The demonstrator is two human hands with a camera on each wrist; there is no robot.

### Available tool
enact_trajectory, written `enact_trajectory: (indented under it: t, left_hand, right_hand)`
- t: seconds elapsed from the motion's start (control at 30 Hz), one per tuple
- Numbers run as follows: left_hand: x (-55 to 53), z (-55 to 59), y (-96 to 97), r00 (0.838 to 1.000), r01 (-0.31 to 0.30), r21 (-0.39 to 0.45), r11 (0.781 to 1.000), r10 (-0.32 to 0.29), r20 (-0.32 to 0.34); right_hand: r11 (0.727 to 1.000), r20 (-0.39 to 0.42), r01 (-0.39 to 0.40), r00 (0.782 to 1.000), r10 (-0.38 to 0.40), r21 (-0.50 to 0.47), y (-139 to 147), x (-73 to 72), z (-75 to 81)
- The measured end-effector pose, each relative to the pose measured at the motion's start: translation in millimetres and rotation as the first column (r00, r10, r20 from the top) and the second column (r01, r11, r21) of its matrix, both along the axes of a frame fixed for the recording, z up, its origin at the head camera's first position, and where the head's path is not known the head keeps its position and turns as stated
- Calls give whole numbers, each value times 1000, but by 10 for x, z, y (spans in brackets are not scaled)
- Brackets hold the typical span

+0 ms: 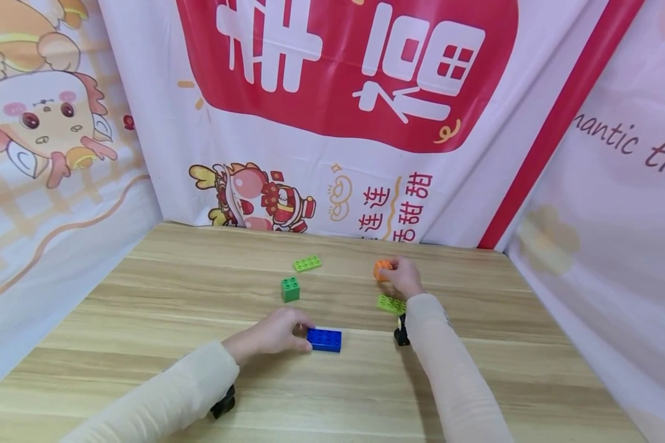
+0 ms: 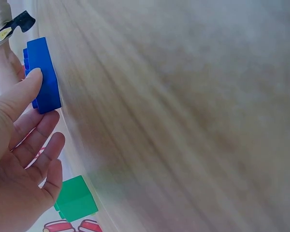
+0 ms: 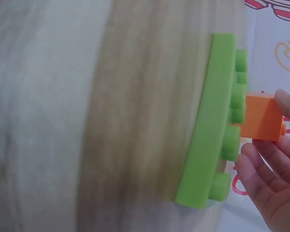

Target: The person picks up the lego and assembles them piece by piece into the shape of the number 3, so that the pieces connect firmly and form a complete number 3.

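Near the middle of the table, my left hand pinches the left end of a blue toy brick between thumb and fingers. The left wrist view shows the thumb on the side of the blue brick and fingertips at its end. Farther off to the right, my right hand holds an orange brick by thumb and fingers. In the right wrist view the orange brick appears behind a lime green brick, which lies on the table just nearer than that hand.
A green square brick stands beyond the left hand, with a flat lime brick behind it. The wooden table ends at a printed cloth at the back, and cloths hang on both sides.
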State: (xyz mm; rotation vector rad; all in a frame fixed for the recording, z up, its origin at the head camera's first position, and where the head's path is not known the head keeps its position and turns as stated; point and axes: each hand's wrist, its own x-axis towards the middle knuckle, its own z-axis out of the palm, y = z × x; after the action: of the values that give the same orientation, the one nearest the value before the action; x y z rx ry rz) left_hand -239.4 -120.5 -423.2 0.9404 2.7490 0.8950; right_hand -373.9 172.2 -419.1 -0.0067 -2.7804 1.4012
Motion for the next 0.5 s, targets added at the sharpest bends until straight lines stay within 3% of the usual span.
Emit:
enact_trajectory:
  t: [0.2, 0.33, 0.43, 0.5]
  left_hand:
    - [-5, 10, 16, 1000, -2, -7, 1000, 2, 0]
    - [3, 22, 23, 1000, -1, -12, 1000, 1, -3]
    - [4, 27, 24, 1000, -3, -13, 1000, 2, -5]
    - [2, 28, 22, 1000, -6, -15, 1000, 6, -3]
  right_hand:
    - [995, -49, -57, 997, 53, -84, 3, 17, 41]
    - [980, -7, -76, 997, 76, -184, -8, 23, 85]
    - [979, -12, -98, 995, 97, -177, -20, 31, 128]
    - [986, -49, -124, 992, 119, -115, -31, 41, 163]
